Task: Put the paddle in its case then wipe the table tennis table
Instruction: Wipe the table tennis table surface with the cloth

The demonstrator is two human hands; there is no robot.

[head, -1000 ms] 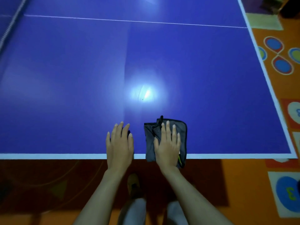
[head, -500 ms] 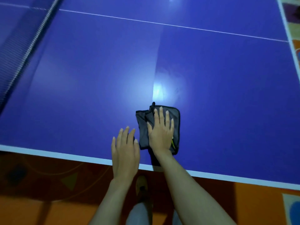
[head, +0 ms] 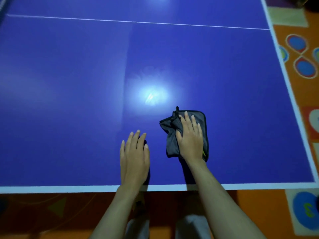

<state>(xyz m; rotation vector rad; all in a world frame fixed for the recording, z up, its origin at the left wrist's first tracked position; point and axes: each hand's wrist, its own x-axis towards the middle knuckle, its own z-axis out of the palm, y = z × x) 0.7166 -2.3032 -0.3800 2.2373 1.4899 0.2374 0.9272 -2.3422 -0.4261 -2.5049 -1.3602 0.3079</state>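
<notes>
A grey folded cloth [head: 170, 135] with a dark edge and a small loop lies on the blue table tennis table [head: 69, 83], a little in from its near white edge. My right hand [head: 190, 138] presses flat on the cloth with straight fingers. My left hand [head: 134, 157] rests flat on the bare table just left of the cloth, not touching it. No paddle or case is in view.
The table's white near edge line [head: 51, 189] and right edge line [head: 293, 104] bound the surface; a white centre line [head: 138, 22] crosses far back. A bright light glare [head: 152, 94] sits beyond the cloth. Orange patterned play mats [head: 302, 54] cover the floor at right.
My right hand has pushed the cloth farther onto the table, away from the near edge. My left hand has slid forward too, and my view has shifted sideways.
</notes>
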